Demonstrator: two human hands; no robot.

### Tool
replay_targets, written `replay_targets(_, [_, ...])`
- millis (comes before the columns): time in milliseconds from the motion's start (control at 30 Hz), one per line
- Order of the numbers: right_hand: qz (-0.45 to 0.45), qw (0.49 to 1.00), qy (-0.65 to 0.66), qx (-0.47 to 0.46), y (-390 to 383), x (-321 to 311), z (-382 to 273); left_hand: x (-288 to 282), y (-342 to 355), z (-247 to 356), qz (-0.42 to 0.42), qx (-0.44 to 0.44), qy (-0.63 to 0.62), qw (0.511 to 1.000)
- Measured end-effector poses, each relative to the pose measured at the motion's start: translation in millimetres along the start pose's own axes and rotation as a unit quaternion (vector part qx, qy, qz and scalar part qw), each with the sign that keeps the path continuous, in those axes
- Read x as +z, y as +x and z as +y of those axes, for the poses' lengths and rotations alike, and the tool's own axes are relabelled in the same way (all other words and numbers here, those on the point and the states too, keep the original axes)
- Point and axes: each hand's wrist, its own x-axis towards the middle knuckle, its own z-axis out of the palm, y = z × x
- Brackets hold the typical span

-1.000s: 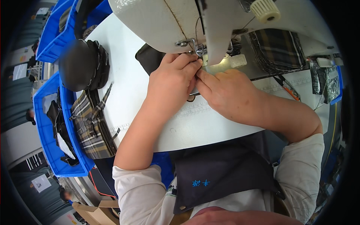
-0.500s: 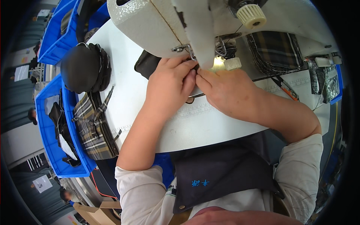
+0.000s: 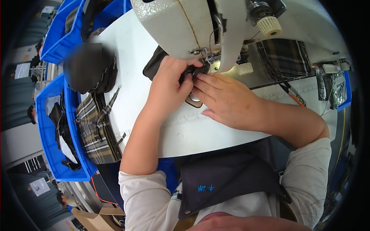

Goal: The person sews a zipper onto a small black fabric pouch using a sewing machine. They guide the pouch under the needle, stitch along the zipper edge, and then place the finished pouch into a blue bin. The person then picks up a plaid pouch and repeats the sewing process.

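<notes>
A dark cloth piece [image 3: 155, 63] lies beneath the needle end of the white sewing machine [image 3: 173, 23]. My left hand [image 3: 169, 84] is closed on its near edge, thumb and fingers pinching by the presser foot. A ridged dark strip shows between the fingertips; I cannot tell what it is. My right hand [image 3: 229, 98] lies palm down, its fingers stretched over the cloth's right edge against the left thumb. Its own thumb stands apart, free of the cloth. Just below the fingertips, a small brown-edged rounded piece [image 3: 194, 103] shows at the machine bed.
Dark round pieces [image 3: 86, 69] are stacked at left, above plaid cloth pieces [image 3: 94, 131]. Blue bins [image 3: 86, 169] line the table's left side. Right of the needle are a plaid stack [image 3: 283, 57], orange-handled snips [image 3: 296, 96] and plastic-wrapped packets [image 3: 333, 86].
The right fingers have straightened and the right thumb has come away from them. More dark cloth shows between my hands, and the rounded piece below is more exposed. The whole view has shifted slightly.
</notes>
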Motion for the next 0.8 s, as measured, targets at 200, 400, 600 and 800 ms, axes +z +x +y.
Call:
replay_targets(200, [-0.041,0.998,-0.044,-0.010,-2.0,-11.9,-2.3,-3.5,0.0,9.8,-0.020,0.102,0.104,0.989])
replay_targets(400, [0.080,0.995,-0.045,-0.042,-8.4,1.2,1.2,-14.8,-7.1,21.2,-0.101,0.032,0.126,0.986])
replay_targets(600, [0.071,0.992,-0.094,-0.039,-11.0,3.0,-3.5,-6.5,-10.8,42.1,-0.098,0.042,0.204,0.973])
replay_targets(800, [0.024,0.995,-0.100,-0.017,-11.9,-0.4,-7.5,-0.8,-17.3,25.4,-0.058,-0.040,0.076,0.995])
